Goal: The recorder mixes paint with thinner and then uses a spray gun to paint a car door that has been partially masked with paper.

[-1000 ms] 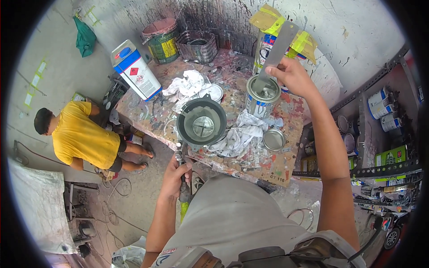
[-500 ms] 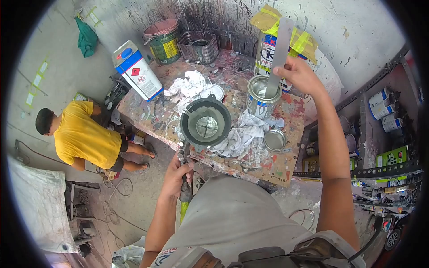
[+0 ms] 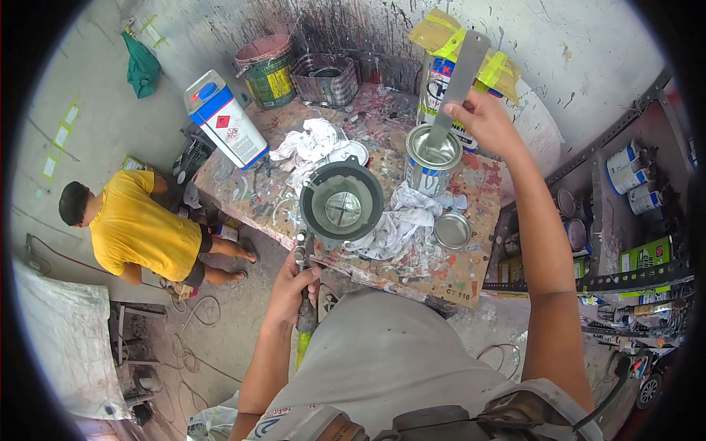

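My left hand (image 3: 292,290) is wrapped around the grip of a spray gun (image 3: 302,251), with a hose at its lower end. Its round dark cup (image 3: 307,214) faces up without a lid, showing grey walls and a strainer-like cross at the bottom. In my right hand (image 3: 485,121) is a long flat grey stir stick (image 3: 465,73), pinched partway along. The stick leans, its lower end inside an open paint can (image 3: 434,178) that holds something silvery-grey. A round can lid (image 3: 452,231) lies on the worktable beside a crumpled white rag (image 3: 390,228).
The paint-spattered worktable (image 3: 257,195) also bears a white-and-blue rectangular can (image 3: 234,132), a green bucket (image 3: 271,81), a basket (image 3: 325,81) and a tall tape-covered can (image 3: 434,81). A metal shelf (image 3: 625,279) with cans stands at right. A person in yellow (image 3: 151,228) bends at left.
The stir stick has tilted further to the right at its top, and my right hand has shifted slightly left and down. The spray gun cup has shifted a little to the right.
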Tool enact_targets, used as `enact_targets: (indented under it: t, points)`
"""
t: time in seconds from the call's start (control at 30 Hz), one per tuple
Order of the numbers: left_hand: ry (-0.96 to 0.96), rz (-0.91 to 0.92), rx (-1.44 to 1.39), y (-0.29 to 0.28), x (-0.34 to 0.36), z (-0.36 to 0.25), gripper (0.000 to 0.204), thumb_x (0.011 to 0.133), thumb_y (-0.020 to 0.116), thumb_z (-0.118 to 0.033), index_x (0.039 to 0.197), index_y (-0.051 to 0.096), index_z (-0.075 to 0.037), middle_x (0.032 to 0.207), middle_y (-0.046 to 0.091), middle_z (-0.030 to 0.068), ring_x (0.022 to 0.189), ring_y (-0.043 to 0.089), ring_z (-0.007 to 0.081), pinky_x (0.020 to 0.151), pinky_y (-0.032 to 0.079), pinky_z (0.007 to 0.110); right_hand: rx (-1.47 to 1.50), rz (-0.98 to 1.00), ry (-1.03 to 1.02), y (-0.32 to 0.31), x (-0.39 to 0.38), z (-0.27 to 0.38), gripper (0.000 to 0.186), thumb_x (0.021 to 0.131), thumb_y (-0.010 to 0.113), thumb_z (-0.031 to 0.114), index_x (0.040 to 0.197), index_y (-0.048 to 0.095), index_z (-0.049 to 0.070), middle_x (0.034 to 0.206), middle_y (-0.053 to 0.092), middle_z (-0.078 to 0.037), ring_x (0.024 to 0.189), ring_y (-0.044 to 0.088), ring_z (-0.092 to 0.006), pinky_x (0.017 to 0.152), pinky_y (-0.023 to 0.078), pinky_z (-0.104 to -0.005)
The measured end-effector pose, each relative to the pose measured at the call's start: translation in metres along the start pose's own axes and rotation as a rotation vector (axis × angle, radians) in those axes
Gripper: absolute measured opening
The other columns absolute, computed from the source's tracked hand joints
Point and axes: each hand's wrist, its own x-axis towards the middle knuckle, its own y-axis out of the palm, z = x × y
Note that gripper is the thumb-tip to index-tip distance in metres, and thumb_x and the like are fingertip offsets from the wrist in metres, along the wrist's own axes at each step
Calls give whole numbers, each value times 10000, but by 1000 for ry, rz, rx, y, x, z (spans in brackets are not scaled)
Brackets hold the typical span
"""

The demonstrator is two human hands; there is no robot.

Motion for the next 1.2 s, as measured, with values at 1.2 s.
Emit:
enact_targets:
  t: [1.2]
  points:
    - [-29, -13, -13, 2, -1, 6, 226, 885, 628, -88, 1059, 486, -73, 632, 470, -5, 514, 459, 104, 477, 373, 253, 168, 158, 66, 0, -4, -5, 243, 952, 643, 248, 1009, 637, 12, 778, 631, -27, 537, 517, -95, 519, 440, -266]
